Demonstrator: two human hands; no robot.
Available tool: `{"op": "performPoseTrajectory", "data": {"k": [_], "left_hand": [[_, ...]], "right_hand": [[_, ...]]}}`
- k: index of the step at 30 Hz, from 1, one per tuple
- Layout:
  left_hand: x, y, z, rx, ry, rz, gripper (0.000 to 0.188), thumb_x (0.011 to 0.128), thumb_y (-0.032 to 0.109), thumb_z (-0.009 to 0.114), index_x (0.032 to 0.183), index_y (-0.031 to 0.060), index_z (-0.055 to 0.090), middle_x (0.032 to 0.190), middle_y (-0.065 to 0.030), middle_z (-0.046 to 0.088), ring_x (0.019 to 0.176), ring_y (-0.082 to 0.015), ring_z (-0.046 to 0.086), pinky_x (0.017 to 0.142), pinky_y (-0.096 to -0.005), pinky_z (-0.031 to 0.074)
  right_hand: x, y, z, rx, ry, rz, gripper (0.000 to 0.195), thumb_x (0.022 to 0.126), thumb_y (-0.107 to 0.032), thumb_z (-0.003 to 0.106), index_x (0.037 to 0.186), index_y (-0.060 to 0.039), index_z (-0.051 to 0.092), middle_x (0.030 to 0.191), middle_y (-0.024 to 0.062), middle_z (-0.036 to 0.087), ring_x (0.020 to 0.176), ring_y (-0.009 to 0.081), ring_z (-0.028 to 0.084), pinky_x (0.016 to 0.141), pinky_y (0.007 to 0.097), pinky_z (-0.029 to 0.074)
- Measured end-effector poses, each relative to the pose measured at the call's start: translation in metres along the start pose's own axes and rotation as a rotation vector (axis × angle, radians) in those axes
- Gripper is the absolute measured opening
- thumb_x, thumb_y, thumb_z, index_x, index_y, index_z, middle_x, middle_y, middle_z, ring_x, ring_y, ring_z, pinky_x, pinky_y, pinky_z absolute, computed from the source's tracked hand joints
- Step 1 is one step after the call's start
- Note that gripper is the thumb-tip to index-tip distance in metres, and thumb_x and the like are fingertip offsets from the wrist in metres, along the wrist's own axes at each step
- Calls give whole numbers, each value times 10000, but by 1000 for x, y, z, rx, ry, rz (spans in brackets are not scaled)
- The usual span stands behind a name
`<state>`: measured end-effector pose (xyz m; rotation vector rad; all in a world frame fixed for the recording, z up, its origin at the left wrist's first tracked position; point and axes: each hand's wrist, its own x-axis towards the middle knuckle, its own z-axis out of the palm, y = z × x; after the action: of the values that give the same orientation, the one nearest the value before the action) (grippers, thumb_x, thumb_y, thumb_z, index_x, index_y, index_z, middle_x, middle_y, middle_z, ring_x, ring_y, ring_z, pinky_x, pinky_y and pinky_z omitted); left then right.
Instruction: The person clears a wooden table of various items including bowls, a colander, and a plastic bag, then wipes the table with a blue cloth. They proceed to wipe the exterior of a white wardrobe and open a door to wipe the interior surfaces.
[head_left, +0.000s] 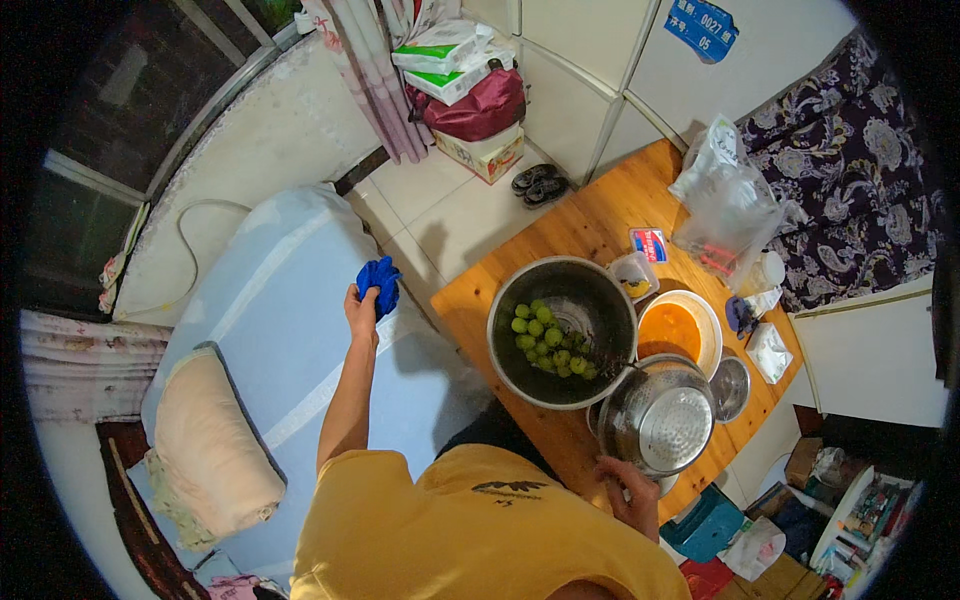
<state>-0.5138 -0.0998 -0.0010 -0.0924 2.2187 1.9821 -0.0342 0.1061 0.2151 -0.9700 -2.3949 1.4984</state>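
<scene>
My left hand (362, 311) grips a crumpled blue cloth (380, 286) above the light-blue bed. At the near edge of the wooden table is my right hand (632, 491), its fingers bent, close to the rim of an upturned steel steamer pot with a perforated base (664, 420); whether it touches the pot or holds anything cannot be told. Left of that pot stands a large steel basin (504, 375) with green grapes (551, 336) inside. A white-rimmed bowl (711, 319) of orange liquid (670, 334) sits behind the pot, and a small steel bowl (731, 390) is to its right.
The wooden table (480, 285) also bears a small plastic tub (637, 276), plastic bags (727, 202), a jar (765, 271) and a tissue pack (769, 352). A rolled blanket (217, 442) lies on the bed (300, 270). Dark shoes (540, 186) are on the floor beyond, and a teal bin (701, 525) stands below the table.
</scene>
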Motion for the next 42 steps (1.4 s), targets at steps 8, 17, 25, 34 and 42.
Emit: {"op": "performPoseTrajectory", "data": {"k": [8,17,25,34,42], "left_hand": [[-11,25,-42,-44,-15,-40,127,803,79,618,922,63,576,839,-30,617,758,-140,590,721,-274,492],[122,73,53,-48,-213,-13,89,797,76,613,879,71,578,778,-9,581,699,-114,551,660,-269,476],[244,125,213,206,-666,397,470,779,154,670,1214,23,548,1102,-128,605,989,-229,590,876,-360,479],[194,195,211,-155,-1267,496,348,820,98,660,1114,-4,502,1130,-176,476,1086,-309,481,905,-392,398],[257,209,174,-129,-1242,686,227,867,121,644,1018,-10,537,1162,-207,485,1031,-358,516,864,-436,423]], "right_hand": [[64,-14,21,176,-45,-146,243,827,59,575,1065,34,620,937,159,662,833,274,655,716,333,514],[154,-65,78,230,145,62,247,893,37,542,1127,11,620,959,139,679,845,216,657,751,324,521],[340,-137,183,174,302,-18,281,925,48,465,1196,51,543,1131,120,592,981,174,582,857,288,464],[452,-176,205,278,328,7,681,906,-3,547,1498,-65,216,1448,166,339,1264,269,420,996,357,395],[513,-194,228,342,265,-95,622,772,80,553,1374,14,410,1247,147,517,1076,213,521,917,308,423]]}}
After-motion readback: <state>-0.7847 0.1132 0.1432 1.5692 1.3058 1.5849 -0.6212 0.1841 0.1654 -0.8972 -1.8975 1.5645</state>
